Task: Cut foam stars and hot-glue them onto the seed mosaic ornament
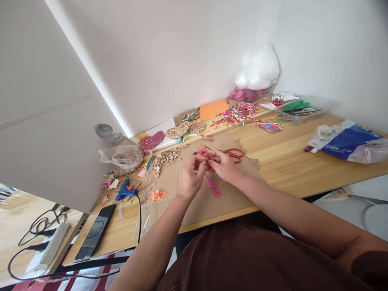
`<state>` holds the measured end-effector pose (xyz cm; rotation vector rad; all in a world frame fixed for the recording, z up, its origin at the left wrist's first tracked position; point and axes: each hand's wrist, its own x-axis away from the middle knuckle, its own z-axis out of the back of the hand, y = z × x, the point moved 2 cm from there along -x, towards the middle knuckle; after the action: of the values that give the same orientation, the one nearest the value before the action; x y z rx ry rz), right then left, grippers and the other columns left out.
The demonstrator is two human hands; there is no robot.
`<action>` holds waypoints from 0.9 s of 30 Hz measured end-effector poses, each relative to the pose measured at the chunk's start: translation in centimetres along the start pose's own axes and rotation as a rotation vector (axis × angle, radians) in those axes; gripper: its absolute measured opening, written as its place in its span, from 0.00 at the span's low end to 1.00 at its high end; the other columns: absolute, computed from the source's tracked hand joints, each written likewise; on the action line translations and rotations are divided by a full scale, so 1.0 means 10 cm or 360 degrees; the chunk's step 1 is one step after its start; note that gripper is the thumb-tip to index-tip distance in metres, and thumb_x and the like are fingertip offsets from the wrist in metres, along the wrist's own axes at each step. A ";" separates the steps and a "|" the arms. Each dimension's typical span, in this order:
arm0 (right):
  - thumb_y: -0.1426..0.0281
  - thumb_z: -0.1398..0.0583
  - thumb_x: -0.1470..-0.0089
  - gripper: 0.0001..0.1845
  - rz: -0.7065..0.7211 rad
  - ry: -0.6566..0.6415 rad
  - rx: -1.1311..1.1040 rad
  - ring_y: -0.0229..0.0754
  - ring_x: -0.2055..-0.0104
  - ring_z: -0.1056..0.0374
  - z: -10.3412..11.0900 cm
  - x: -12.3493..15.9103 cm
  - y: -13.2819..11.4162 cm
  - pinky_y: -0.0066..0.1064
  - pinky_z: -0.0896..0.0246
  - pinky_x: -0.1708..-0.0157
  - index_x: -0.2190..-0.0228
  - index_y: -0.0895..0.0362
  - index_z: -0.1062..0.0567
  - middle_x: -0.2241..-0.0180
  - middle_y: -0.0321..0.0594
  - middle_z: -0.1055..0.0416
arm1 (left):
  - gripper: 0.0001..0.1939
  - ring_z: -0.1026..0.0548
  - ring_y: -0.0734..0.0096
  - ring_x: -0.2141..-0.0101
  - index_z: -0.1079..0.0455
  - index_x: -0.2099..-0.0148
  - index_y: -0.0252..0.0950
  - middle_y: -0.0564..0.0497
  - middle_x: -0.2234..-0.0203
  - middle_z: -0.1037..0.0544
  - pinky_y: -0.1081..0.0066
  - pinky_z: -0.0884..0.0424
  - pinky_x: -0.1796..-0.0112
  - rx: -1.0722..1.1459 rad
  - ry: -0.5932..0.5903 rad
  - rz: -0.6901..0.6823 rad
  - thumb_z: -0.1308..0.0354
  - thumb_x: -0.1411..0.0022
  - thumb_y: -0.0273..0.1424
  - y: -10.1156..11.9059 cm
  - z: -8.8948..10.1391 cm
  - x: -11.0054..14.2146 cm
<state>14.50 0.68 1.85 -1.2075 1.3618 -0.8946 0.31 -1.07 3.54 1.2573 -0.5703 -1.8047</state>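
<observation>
Over the cardboard sheet [169, 184], my two hands meet at a small red-and-pink ornament, mostly covered by the fingers. A bright pink tassel [214, 186] hangs from it towards me. My left hand [193, 174] is closed, thumb and index finger pinched at the ornament's near left side. From the right, my right hand [226, 166] grips its edge with bent fingers. Orange-handled scissors [235, 155] lie just behind my right hand. Pistachio-like shells [166, 158] are heaped left of my hands, and orange paper scraps [158, 195] lie nearer me.
A blue glue gun [125, 190] with its cord lies left, near a black phone [96, 231] and a power strip [50, 246]. Shell-covered hearts [178, 130] and colourful tassels [238, 113] line the back. A blue-and-white bag [348, 143] sits at the right.
</observation>
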 end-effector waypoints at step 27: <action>0.71 0.39 0.47 0.09 0.0018 0.0016 -0.0124 0.42 0.63 0.24 0.00 -0.02 0.06 0.32 0.25 0.67 0.61 0.55 0.26 0.62 0.41 0.22 | 0.05 0.28 0.66 0.66 0.24 0.60 0.36 0.48 0.70 0.27 0.67 0.30 0.63 -0.1107 0.0066 -0.0554 0.40 0.39 0.26 0.06 0.18 -0.07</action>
<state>14.34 0.96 1.28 -1.2545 1.4215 -0.8473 -1.02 -0.97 5.14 0.9298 0.3160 -1.9971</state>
